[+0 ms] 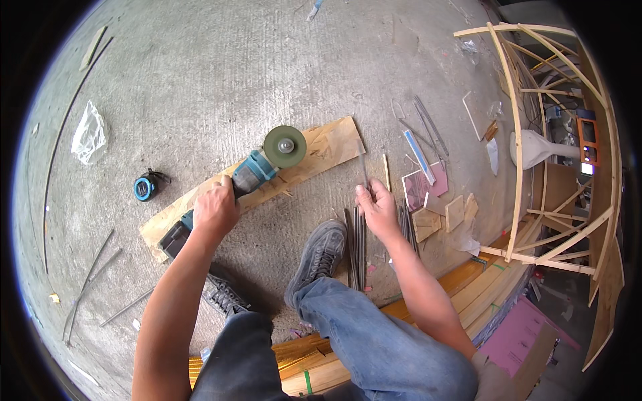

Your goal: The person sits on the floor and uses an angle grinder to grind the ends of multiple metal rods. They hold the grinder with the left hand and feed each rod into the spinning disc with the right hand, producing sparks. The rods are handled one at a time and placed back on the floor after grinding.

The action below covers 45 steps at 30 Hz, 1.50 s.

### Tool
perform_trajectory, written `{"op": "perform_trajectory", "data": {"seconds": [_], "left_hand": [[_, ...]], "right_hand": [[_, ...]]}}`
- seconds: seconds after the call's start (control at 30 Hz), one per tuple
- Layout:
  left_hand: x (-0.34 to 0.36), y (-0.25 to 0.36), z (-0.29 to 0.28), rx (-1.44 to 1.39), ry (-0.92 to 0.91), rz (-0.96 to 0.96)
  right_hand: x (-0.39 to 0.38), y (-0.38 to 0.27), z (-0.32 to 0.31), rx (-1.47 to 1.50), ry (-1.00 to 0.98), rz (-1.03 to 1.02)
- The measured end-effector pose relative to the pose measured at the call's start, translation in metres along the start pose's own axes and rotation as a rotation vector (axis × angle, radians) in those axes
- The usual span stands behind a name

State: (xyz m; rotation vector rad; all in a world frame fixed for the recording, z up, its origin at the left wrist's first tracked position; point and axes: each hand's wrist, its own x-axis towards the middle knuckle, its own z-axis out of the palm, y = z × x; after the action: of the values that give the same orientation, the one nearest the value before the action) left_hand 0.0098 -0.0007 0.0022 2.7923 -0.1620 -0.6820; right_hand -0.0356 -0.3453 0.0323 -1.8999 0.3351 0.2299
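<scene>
Teal grinder (pixel 247 180) on plank; thin rod (pixel 364 170), prob. metal.

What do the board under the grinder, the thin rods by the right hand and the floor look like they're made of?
The board looks like raw plywood or chipboard: pale tan, unpainted, with a flaky, splintered face. The rods seem to be bare metal, probably steel: dark grey, thin and straight; the right hand holds one. The floor looks like unsealed concrete: matt grey with fine brushed lines.

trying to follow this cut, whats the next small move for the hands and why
Probably slide the thin metal rod in the right hand further onto the board and pin it down. The left hand already grips the grinder, whose disc sits over the board, apart from the rod.
</scene>
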Motion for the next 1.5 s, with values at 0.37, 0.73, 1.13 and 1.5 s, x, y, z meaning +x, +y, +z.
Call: {"op": "perform_trajectory", "data": {"seconds": [0.37, 0.73, 1.13, 1.5], "left_hand": [[-0.002, 0.003, -0.004, 0.024, 0.029, 0.014], [-0.002, 0.001, -0.002, 0.031, 0.036, 0.026], [-0.002, 0.001, -0.003, 0.022, 0.019, 0.012], [-0.001, 0.001, -0.002, 0.016, 0.022, 0.009]], "right_hand": [[0.028, 0.001, 0.004, -0.149, 0.002, -0.160], [0.060, -0.036, 0.011, -0.533, 0.077, -0.404], [0.065, -0.039, 0.021, -0.701, 0.098, -0.596], [0.063, -0.042, 0.021, -0.825, 0.097, -0.783]]}}
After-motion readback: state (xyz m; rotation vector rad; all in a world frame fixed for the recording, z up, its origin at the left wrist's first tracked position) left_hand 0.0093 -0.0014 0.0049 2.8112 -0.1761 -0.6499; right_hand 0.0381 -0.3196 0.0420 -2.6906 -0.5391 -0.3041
